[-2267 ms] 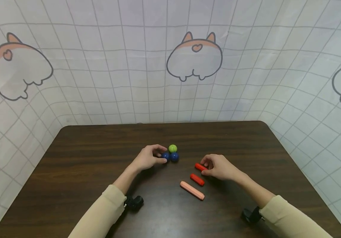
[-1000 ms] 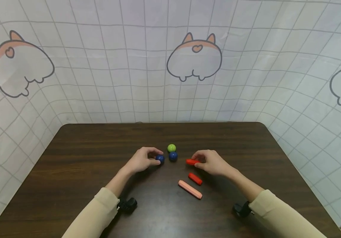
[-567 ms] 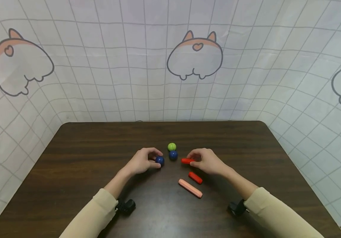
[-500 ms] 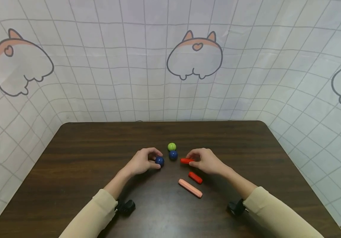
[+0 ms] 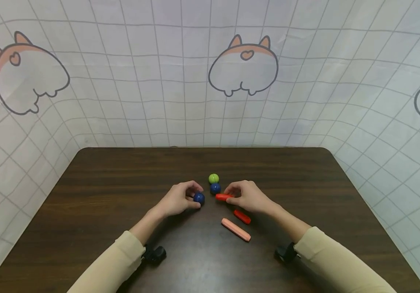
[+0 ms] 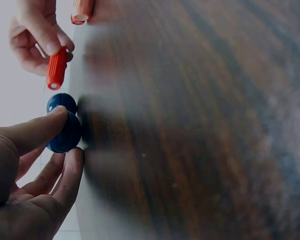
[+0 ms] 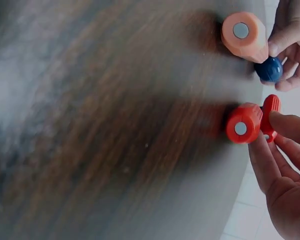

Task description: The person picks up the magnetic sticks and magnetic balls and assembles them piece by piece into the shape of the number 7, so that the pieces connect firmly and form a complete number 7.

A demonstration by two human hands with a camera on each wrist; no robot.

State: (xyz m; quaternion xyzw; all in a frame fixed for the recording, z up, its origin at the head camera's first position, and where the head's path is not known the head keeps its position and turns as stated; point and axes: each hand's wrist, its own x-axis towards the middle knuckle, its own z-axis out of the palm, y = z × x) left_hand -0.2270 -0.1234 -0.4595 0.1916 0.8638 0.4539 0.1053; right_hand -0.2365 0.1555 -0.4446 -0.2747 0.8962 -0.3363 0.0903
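My left hand (image 5: pixel 178 198) pinches a dark blue ball (image 5: pixel 199 198) between thumb and fingers, low over the table. A second blue ball (image 5: pixel 215 188) rests just beyond, touching a lime green ball (image 5: pixel 214 178) behind it. In my right hand (image 5: pixel 251 198) is a short red ridged rod (image 5: pixel 222 197), gripped by thumb and fingertips, its free end pointing left. That end lies close to the second blue ball; whether they touch I cannot tell. In the right wrist view the other red rod (image 7: pixel 244 125) shows a round silvery disc in its end. Fingers partly cover both held things.
The second red rod lies on the dark wooden table (image 5: pixel 122 171) in front of my right hand. Nearer me is a longer peach rod (image 5: pixel 236 230). A white gridded curtain (image 5: pixel 140 81) with printed animals surrounds the table's back and sides.
My left hand has drawn its blue ball leftward, away from the other two balls. My right hand has carried its red rod left, from beside the other rods to near the remaining blue ball.
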